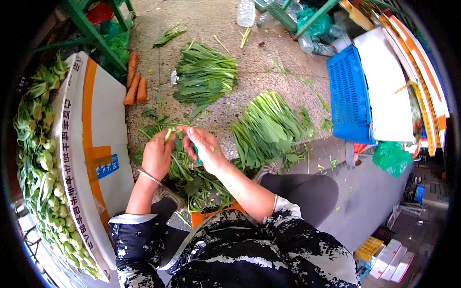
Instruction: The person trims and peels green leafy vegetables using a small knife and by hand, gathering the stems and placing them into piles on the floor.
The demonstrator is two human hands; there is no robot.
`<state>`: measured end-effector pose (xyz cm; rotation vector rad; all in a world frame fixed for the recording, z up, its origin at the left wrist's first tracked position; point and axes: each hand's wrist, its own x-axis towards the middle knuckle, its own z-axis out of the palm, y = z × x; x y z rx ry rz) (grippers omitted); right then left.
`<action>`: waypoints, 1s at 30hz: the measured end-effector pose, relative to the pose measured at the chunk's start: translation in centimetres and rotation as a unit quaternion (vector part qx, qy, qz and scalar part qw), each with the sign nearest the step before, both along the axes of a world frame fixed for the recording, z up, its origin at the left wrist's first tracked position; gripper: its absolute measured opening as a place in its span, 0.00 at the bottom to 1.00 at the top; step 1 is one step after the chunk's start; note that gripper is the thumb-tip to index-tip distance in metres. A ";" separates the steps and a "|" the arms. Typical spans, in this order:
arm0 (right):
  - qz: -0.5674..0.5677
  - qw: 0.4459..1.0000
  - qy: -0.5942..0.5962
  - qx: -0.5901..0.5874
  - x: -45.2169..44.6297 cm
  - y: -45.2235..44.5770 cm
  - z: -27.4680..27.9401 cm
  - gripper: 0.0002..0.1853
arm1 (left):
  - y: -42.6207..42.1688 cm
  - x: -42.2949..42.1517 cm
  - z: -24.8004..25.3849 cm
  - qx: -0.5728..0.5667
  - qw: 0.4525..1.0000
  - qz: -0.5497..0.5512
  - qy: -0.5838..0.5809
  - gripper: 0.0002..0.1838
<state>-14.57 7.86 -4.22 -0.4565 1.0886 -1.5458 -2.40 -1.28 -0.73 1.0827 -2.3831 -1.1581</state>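
Observation:
My left hand (159, 151), with a bangle at the wrist, is closed around the stem of a leafy green stalk (168, 134). Close beside it, my right hand (205, 148) has its thumb and finger pinched at the stem's end. A small teal-green object (197, 154) shows under the right palm, mostly hidden; its kind cannot be made out. Below both hands lies a loose heap of leafy greens (194, 185). To the right is a neat bunch of greens (271, 122), stems pointing away from me. Farther off rests another bunch (206, 72).
Several carrots (132, 79) lie beside a white foam box (108, 103) at left, with corn-like green produce (50, 182) along its far side. A blue crate (349, 96) stands at right, near a green plastic bag (393, 158). Plastic bottles (246, 13) lie at the back.

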 end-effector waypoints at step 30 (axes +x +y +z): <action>-0.428 0.788 -0.102 0.431 -11.3 -9.5 -17.0 0.14 | -1.3 -0.4 1.3 0.021 0.990 0.117 0.074 0.09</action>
